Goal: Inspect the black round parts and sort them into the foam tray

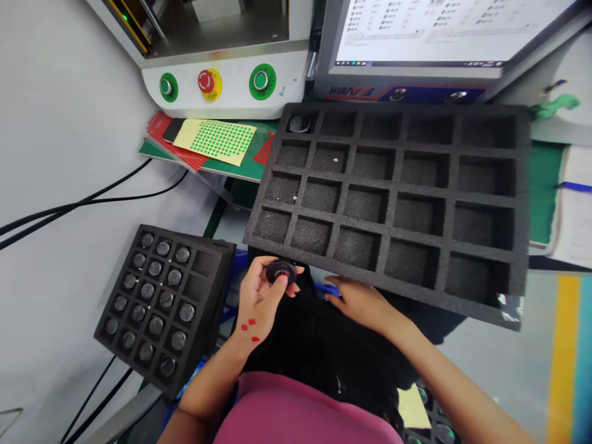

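Observation:
My left hand (259,297) is closed around a round black part (280,269) with a small reddish spot at its middle, the thumb lying over its face. Small red diamond-shaped marks are on that wrist. By the near edge of the large black foam tray (340,243), my right hand (363,303) has its fingers closed at a blue strip-like thing (329,288); most of this thing is hidden, so its kind is unclear. In the tray's far-left compartment lies one round dark part (300,124).
Tilted at the left, a smaller foam tray (200,287) holds several round parts. Behind stand a machine panel (231,92) with green buttons and a red stop button, and a monitor (416,37). A sheet of green dots (217,140) lies on the shelf. Black cables (87,202) cross the left.

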`<state>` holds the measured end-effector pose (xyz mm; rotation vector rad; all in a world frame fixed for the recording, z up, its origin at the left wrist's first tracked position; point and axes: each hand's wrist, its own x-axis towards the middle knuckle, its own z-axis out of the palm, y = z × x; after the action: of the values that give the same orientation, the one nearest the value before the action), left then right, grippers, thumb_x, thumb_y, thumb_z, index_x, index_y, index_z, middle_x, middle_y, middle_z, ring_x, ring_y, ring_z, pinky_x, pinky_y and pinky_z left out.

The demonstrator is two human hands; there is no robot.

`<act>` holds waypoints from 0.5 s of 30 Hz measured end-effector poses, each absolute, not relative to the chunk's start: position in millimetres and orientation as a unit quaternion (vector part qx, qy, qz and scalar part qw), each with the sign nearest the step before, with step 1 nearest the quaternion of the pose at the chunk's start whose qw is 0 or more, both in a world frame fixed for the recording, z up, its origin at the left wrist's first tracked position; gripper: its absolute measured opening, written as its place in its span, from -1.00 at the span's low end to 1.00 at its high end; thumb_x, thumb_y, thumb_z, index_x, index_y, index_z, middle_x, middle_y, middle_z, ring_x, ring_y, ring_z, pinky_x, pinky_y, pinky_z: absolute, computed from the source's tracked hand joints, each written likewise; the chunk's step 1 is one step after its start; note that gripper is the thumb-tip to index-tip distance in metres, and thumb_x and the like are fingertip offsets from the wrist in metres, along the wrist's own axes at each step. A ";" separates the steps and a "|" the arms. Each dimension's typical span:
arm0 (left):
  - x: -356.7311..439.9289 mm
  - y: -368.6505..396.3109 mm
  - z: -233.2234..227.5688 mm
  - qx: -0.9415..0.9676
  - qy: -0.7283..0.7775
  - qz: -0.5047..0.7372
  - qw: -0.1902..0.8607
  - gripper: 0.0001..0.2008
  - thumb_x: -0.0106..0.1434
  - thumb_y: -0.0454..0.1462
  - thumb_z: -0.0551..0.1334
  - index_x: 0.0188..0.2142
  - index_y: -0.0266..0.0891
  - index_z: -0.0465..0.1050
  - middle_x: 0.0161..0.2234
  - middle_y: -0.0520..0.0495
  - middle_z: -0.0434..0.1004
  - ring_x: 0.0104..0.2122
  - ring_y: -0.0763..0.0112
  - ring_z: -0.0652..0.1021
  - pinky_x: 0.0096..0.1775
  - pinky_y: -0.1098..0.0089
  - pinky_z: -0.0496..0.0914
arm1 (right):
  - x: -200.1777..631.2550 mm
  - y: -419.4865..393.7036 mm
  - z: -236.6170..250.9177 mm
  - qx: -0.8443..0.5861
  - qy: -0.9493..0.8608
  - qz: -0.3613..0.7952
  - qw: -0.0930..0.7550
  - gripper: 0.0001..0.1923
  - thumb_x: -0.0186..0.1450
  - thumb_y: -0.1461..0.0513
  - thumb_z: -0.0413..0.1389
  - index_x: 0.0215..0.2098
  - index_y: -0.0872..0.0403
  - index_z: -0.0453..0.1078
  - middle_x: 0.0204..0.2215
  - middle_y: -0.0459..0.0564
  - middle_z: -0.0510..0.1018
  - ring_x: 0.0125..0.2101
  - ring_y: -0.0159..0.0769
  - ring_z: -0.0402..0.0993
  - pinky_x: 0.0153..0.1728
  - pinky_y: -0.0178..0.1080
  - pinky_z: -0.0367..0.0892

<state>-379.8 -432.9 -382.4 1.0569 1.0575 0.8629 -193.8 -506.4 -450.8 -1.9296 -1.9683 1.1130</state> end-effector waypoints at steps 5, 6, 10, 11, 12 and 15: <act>-349.5 -430.3 -378.8 0.479 0.436 0.368 0.667 -0.70 0.27 -0.13 0.32 -0.19 -0.24 0.27 -0.26 -0.20 0.67 -0.45 0.44 0.62 -0.37 0.46 0.50 | -206.7 -529.3 -385.7 -0.562 -0.704 0.214 0.379 -0.91 0.37 0.34 0.10 -0.19 0.07 0.42 -0.40 -0.06 0.61 -0.45 -0.38 0.57 -0.40 -0.36 0.50; -342.9 -429.6 -378.5 0.490 0.430 0.378 0.657 -0.71 0.30 -0.13 0.29 -0.17 -0.23 0.26 -0.24 -0.20 0.67 -0.43 0.44 0.62 -0.35 0.46 0.50 | -210.9 -529.1 -374.7 -0.562 -0.690 0.158 0.427 -0.91 0.37 0.36 0.10 -0.20 0.09 0.42 -0.41 -0.03 0.61 -0.45 -0.37 0.57 -0.41 -0.36 0.50; -323.4 -428.7 -376.5 0.553 0.423 0.449 0.560 -0.80 0.40 -0.19 0.18 -0.05 -0.21 0.24 -0.11 -0.19 0.62 -0.31 0.45 0.64 -0.25 0.44 0.50 | -227.9 -517.6 -354.6 -0.566 -0.648 0.098 0.499 -0.86 0.33 0.40 0.13 -0.16 0.13 0.45 -0.33 0.07 0.63 -0.37 -0.28 0.61 -0.34 -0.30 0.54; -320.9 -428.5 -375.6 0.571 0.422 0.464 0.530 -0.80 0.41 -0.21 0.16 -0.03 -0.20 0.24 -0.09 -0.19 0.61 -0.28 0.43 0.64 -0.22 0.42 0.51 | -230.7 -515.0 -353.8 -0.564 -0.642 0.107 0.507 -0.84 0.33 0.40 0.14 -0.14 0.13 0.45 -0.31 0.08 0.63 -0.34 -0.26 0.61 -0.33 -0.28 0.55; -319.3 -428.3 -374.6 0.589 0.420 0.475 0.502 -0.80 0.42 -0.21 0.15 -0.01 -0.20 0.23 -0.08 -0.19 0.60 -0.27 0.41 0.65 -0.20 0.39 0.52 | -232.6 -513.3 -353.7 -0.564 -0.636 0.114 0.514 -0.83 0.32 0.40 0.14 -0.13 0.12 0.45 -0.29 0.08 0.63 -0.33 -0.25 0.61 -0.33 -0.27 0.56; -317.5 -427.2 -371.4 0.631 0.416 0.497 0.427 -0.80 0.43 -0.24 0.13 0.01 -0.20 0.24 -0.07 -0.20 0.59 -0.22 0.37 0.65 -0.17 0.33 0.54 | -235.0 -512.5 -352.9 -0.567 -0.623 0.122 0.526 -0.83 0.31 0.42 0.15 -0.14 0.13 0.46 -0.28 0.08 0.62 -0.32 -0.28 0.60 -0.32 -0.29 0.56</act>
<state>-317.5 -427.2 -371.4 1.5768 1.0385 1.2416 -235.0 -512.5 -352.9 -1.3551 -1.4891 0.2910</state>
